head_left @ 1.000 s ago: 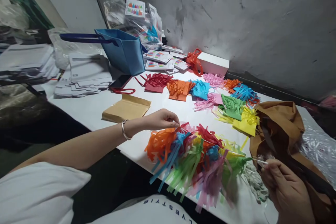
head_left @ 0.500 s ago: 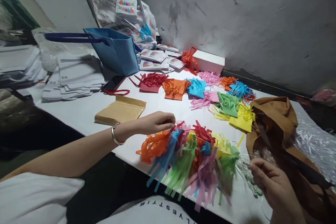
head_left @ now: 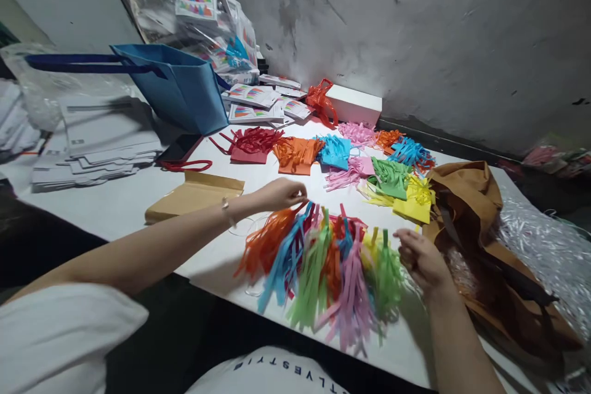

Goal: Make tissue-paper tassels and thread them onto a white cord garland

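Observation:
Between my hands hangs a tassel garland [head_left: 309,277], a row of several paper tassels in orange, blue, light green, pink, red and yellow. The fingers of my left hand [head_left: 287,192] are pinched at its left end, just above the orange tassel [head_left: 265,243]. My right hand [head_left: 422,258] is closed at the other end, beside the green tassel [head_left: 386,280]; the string there is too thin to see clearly. The tassels' lower strips hang close to the table's front edge.
Fringed paper bundles, including an orange one [head_left: 300,157] and a yellow one [head_left: 414,206], lie behind. A kraft envelope [head_left: 194,197], blue bag [head_left: 184,89] and stacked white packets [head_left: 108,129] stand left. Brown cloth [head_left: 471,197] and clear plastic [head_left: 530,228] lie right.
My right hand has moved left and up, and my left hand slightly up. The tassels, bunched and partly lying before, now hang more straight in a row. The view has shifted slightly right.

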Demonstrator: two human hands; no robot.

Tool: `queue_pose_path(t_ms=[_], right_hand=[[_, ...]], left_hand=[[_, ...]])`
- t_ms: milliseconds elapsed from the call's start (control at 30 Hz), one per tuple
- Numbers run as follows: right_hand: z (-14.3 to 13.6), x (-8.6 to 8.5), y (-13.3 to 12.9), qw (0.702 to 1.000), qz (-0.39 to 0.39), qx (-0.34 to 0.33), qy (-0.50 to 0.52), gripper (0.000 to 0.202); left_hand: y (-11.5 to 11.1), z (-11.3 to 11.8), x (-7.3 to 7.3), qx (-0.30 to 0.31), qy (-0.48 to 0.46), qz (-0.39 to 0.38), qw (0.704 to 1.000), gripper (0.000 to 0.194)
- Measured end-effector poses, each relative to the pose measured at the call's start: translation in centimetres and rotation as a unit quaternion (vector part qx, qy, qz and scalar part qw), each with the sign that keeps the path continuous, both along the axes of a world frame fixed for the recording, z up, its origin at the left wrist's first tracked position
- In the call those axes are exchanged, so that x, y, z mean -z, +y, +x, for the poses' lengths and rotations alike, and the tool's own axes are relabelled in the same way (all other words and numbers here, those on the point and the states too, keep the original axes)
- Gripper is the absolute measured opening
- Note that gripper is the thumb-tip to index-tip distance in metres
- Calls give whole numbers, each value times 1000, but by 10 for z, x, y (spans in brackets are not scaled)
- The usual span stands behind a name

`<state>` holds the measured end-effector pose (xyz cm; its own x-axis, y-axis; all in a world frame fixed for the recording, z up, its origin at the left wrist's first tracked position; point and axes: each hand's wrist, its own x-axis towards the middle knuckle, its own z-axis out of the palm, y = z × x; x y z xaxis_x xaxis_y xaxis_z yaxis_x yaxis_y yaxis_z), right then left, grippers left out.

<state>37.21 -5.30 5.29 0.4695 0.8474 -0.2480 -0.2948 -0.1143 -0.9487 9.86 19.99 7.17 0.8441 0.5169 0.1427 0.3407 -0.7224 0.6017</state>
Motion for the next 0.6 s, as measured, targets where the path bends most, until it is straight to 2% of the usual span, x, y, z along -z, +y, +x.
queue_pose_path(t_ms=[67, 133, 200, 233, 300, 400, 467, 500, 533, 600], right_hand=[[8, -9, 29, 999, 38, 38, -5, 47], [10, -20, 46, 995, 75, 66, -12, 51], [-2, -24, 50, 993, 91, 68, -17, 51], [-14, -21, 48, 995, 87, 55, -18, 49], [-45, -8, 43, 998, 56, 4, -13, 47], [-92, 24, 37, 996, 5, -88, -1, 51], [-110, 42, 35, 992, -10, -125, -2, 53], [-113, 49, 34, 991, -12, -135, -8, 53], [-113, 53, 32, 990, -12, -140, -17, 52], [-107, 56, 28, 989, -7, -138, -44, 50]], left_hand=[[15, 23, -11, -42, -28, 24, 998, 31], [18, 38, -26, -78, -64, 42, 994, 34], [3, 43, -36, -105, -118, 57, 986, 34], [-11, 43, -35, -109, -145, 60, 982, 33], [-47, 41, -18, -95, -179, 55, 978, 27], [-107, 37, 32, -31, -127, 42, 991, 23], [-139, 33, 62, -24, -119, 28, 992, 20], [-151, 28, 72, -19, -113, 16, 993, 21], [-160, 23, 77, -8, -107, 8, 994, 21], [-168, 7, 69, 55, -90, -5, 994, 20]])
